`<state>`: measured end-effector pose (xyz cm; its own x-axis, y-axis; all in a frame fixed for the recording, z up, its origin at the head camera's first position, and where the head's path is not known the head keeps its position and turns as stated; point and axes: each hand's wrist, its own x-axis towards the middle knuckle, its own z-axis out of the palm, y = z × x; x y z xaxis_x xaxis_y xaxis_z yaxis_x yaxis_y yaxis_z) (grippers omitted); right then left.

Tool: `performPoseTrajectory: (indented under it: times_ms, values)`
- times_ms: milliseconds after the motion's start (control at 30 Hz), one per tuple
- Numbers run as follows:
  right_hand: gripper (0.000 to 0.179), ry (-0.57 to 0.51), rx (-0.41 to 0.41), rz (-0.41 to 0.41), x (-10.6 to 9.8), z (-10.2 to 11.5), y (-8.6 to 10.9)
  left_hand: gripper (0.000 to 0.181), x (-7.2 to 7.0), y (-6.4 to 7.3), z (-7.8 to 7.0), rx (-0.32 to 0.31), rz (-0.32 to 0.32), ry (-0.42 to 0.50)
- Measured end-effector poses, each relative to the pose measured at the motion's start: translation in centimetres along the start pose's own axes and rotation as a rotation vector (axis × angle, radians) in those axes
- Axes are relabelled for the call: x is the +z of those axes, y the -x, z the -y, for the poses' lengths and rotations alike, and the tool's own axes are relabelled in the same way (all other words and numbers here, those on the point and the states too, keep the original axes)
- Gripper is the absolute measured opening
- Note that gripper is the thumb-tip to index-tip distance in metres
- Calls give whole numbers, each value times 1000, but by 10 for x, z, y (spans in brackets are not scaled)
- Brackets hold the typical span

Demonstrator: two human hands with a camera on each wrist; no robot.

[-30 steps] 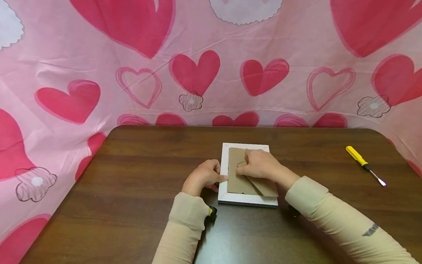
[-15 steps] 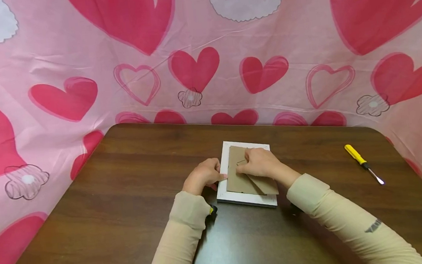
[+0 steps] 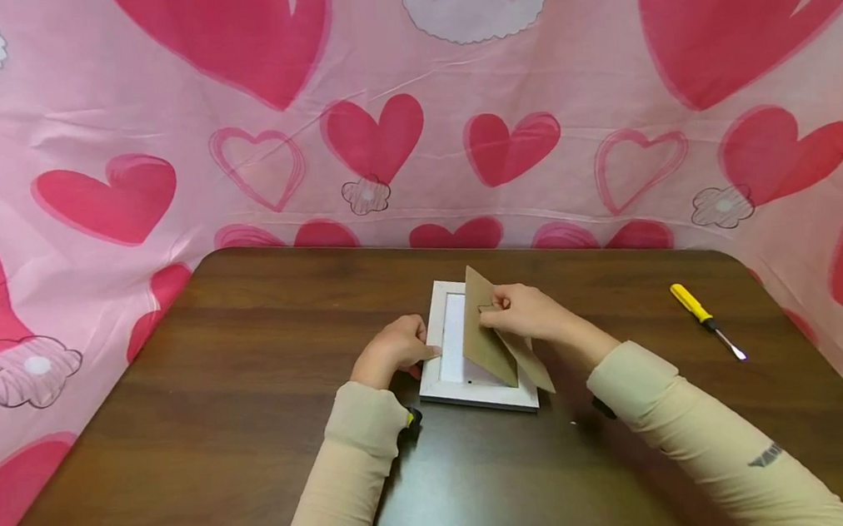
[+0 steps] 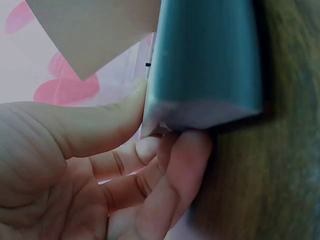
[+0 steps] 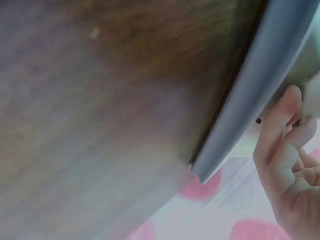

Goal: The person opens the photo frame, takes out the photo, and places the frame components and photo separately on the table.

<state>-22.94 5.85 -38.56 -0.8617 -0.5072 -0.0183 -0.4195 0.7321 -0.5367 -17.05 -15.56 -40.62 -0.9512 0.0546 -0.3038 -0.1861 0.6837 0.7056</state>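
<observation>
A white picture frame lies back side up on the table. My left hand grips its left edge; in the left wrist view the thumb is on the top face and the fingers curl against the side. My right hand pinches the brown backing board near a small wire loop. The board is raised and steeply tilted, its left edge up, and a stand flap sticks out on its right. Part of the frame's pale inside shows. Behind the right hand, the frame's right side is mostly hidden.
To the right on the brown wooden table lies a screwdriver with a yellow and black handle. A tiny white speck is in front of the frame. Pink heart-patterned cloth hangs behind the table.
The backing board, nearly flat in the frame before, has been lifted by the right hand, left edge upward, uncovering the inside. The left hand keeps its grip on the frame. The view has shifted slightly.
</observation>
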Motion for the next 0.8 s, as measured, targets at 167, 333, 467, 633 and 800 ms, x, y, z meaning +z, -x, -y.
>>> performPoseTrajectory:
  times_ms: [167, 333, 467, 633, 800]
  values:
    - [22, -110, 0, 41, -5, -6, 0, 32, -4, -3, 4, 1, 6, 10]
    - [23, -223, 25, 77, -7, -12, 1, 31, -6, -4, 5, -4, 9, 13]
    - [23, -328, 51, 96, -11, -13, 4, 30, -7, -5, 4, -1, 16, 52]
    - [21, -401, 57, 112, -18, -14, 8, 30, -8, -5, 4, -7, 19, 66]
    - [21, -446, 52, 132, -21, -18, 9, 30, -8, -6, 5, -21, 16, 67]
